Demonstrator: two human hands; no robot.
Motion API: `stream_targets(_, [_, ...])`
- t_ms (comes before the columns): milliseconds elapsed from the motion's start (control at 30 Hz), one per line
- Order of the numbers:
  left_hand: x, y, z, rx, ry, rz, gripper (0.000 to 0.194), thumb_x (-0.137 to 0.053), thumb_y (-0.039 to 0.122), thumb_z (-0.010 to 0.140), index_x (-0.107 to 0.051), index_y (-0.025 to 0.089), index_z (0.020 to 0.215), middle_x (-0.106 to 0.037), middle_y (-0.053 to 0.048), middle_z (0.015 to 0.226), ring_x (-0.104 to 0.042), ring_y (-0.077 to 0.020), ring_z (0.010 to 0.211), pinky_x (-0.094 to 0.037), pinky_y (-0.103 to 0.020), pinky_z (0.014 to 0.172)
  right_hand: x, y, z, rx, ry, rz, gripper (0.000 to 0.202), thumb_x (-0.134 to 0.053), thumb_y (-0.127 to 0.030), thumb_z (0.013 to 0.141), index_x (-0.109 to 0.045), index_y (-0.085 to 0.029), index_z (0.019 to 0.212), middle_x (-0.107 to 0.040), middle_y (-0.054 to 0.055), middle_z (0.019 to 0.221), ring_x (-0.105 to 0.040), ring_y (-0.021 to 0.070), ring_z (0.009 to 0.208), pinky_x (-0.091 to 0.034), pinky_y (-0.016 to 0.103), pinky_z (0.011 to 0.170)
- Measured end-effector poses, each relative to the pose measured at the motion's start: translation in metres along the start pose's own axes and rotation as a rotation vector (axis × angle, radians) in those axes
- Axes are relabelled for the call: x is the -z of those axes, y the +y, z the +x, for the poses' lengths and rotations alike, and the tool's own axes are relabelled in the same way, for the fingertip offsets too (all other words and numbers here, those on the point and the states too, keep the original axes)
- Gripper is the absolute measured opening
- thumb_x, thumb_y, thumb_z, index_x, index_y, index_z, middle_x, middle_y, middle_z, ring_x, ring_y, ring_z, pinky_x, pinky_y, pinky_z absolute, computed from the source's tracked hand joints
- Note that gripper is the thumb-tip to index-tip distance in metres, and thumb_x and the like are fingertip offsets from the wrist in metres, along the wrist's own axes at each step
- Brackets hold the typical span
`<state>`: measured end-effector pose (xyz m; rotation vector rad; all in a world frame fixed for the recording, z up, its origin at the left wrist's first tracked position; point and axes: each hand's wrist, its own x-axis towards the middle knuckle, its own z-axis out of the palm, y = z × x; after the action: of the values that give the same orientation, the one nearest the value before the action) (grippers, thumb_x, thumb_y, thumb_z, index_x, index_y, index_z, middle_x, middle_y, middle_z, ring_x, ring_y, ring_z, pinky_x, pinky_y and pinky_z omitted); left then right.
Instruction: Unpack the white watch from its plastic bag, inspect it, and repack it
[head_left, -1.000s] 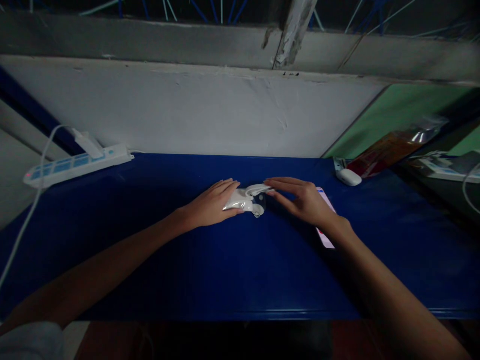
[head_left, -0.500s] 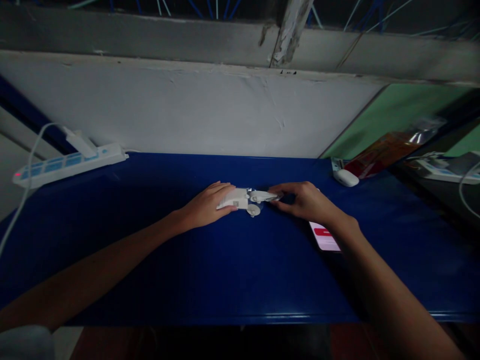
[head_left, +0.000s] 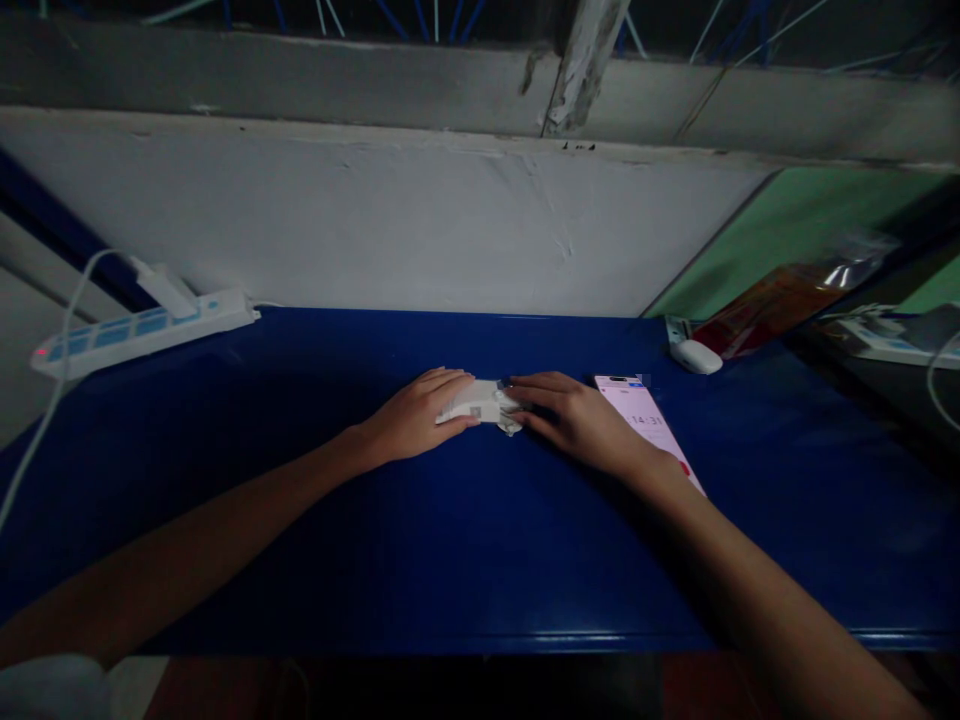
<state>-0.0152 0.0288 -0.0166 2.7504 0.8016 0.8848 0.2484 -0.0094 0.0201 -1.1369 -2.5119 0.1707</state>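
Observation:
My left hand [head_left: 420, 413] is closed round the left end of a small white box [head_left: 484, 400] with printing on it, lying on the blue table. At its right end, my right hand [head_left: 562, 408] is closed with fingertips on a small white plastic piece [head_left: 512, 399]. The fingers cover most of this piece, so its full shape is hidden. Just below it, partly under the right fingertips, a round white disc [head_left: 510, 426] shows.
A lit phone [head_left: 645, 420] lies right of my right hand, partly behind the forearm. Behind it are a white mouse-like object [head_left: 696, 356] and an orange-brown bottle or pack [head_left: 772, 305]. A power strip [head_left: 150, 335] with a plugged-in charger sits at the left on the blue table [head_left: 450, 550].
My right hand has moved left, bringing the white piece against the box and partly covering the disc. More of the phone shows now. My left hand has stayed on the box.

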Motion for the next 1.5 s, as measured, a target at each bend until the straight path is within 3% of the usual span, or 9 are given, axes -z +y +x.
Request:
stream_targets(233, [-0.001,0.000,-0.001,0.002,0.000,-0.004,0.045,-0.064,0.037,0.093,-0.054,0.012,0.129,-0.064,-0.017,0.128,-0.060,-0.0277,0.122,-0.049,-0.049,0.105,0.006,0.000,0.000,0.015,0.008,0.024,0.029,-0.051,-0.026,0.097,-0.074,-0.016,0.113,-0.072,0.013,0.109,-0.066,0.0273,0.101,-0.055,0.046,0.089])
stream_targets(500, [-0.001,0.000,-0.001,0.008,0.006,-0.010,0.044,-0.066,0.036,0.092,-0.055,0.016,0.129,-0.065,-0.015,0.127,-0.062,-0.0274,0.120,-0.051,-0.048,0.102,0.002,-0.009,0.003,0.037,-0.082,0.153,0.038,-0.044,-0.022,0.100,-0.062,-0.014,0.132,-0.067,0.012,0.128,-0.059,0.0255,0.122,-0.046,0.045,0.106])
stream_targets(633, [-0.001,-0.001,-0.001,0.003,0.002,0.016,0.047,-0.068,0.036,0.091,-0.054,0.011,0.129,-0.064,-0.019,0.127,-0.062,-0.0292,0.119,-0.051,-0.049,0.102,0.003,-0.006,0.002,0.015,-0.109,0.144,0.043,-0.043,-0.026,0.100,-0.055,-0.013,0.139,-0.062,0.014,0.137,-0.051,0.0284,0.133,-0.043,0.051,0.110])
stream_targets(733, [-0.001,0.000,0.000,0.005,0.003,0.041,0.050,-0.069,0.037,0.089,-0.054,0.010,0.129,-0.064,-0.019,0.127,-0.062,-0.0302,0.120,-0.050,-0.050,0.104,0.006,-0.002,0.001,-0.036,-0.071,0.055,0.044,-0.046,-0.032,0.099,-0.059,-0.008,0.134,-0.058,0.020,0.140,-0.045,0.0329,0.138,-0.039,0.056,0.112])
stream_targets(900, [-0.001,0.001,0.000,0.009,0.008,0.032,0.048,-0.069,0.038,0.089,-0.054,0.014,0.129,-0.065,-0.017,0.127,-0.062,-0.0287,0.119,-0.051,-0.049,0.103,0.005,0.000,0.000,-0.057,-0.077,0.042,0.039,-0.051,-0.036,0.097,-0.068,-0.012,0.123,-0.059,0.018,0.139,-0.043,0.0349,0.139,-0.039,0.058,0.111])
stream_targets(1033, [-0.001,0.001,-0.001,0.007,0.023,0.023,0.049,-0.070,0.037,0.089,-0.055,0.014,0.129,-0.064,-0.018,0.127,-0.062,-0.0289,0.119,-0.051,-0.049,0.102,-0.001,-0.006,-0.001,-0.052,-0.094,0.131,0.045,-0.054,-0.038,0.096,-0.063,-0.010,0.129,-0.049,0.021,0.147,-0.036,0.0347,0.143,-0.034,0.057,0.115])
stream_targets(1200, [0.000,0.000,-0.002,0.009,0.000,-0.001,0.049,-0.066,0.039,0.092,-0.054,0.015,0.133,-0.063,-0.017,0.130,-0.060,-0.0283,0.123,-0.049,-0.050,0.104,-0.006,-0.017,-0.001,-0.027,-0.171,0.186,0.056,-0.056,-0.048,0.094,-0.058,-0.008,0.133,-0.026,0.022,0.160,-0.014,0.0349,0.150,-0.026,0.058,0.118])
stream_targets(1333, [0.002,0.000,-0.001,0.011,-0.084,0.031,0.050,-0.059,0.042,0.096,-0.052,0.012,0.135,-0.059,-0.019,0.136,-0.055,-0.0288,0.129,-0.044,-0.049,0.109,-0.009,-0.021,-0.001,-0.021,-0.206,0.186,0.064,-0.060,-0.055,0.090,-0.057,-0.009,0.133,-0.015,0.020,0.163,-0.004,0.0365,0.150,-0.024,0.062,0.117])
stream_targets(1500, [0.005,0.004,-0.002,0.012,-0.282,0.113,0.057,-0.043,0.041,0.103,-0.032,0.010,0.150,-0.036,-0.021,0.155,-0.031,-0.0293,0.146,-0.027,-0.049,0.119,-0.001,-0.013,-0.004,-0.070,-0.241,0.132,0.074,-0.058,-0.058,0.090,-0.050,-0.007,0.142,-0.019,0.023,0.161,-0.007,0.0374,0.150,-0.024,0.061,0.117])
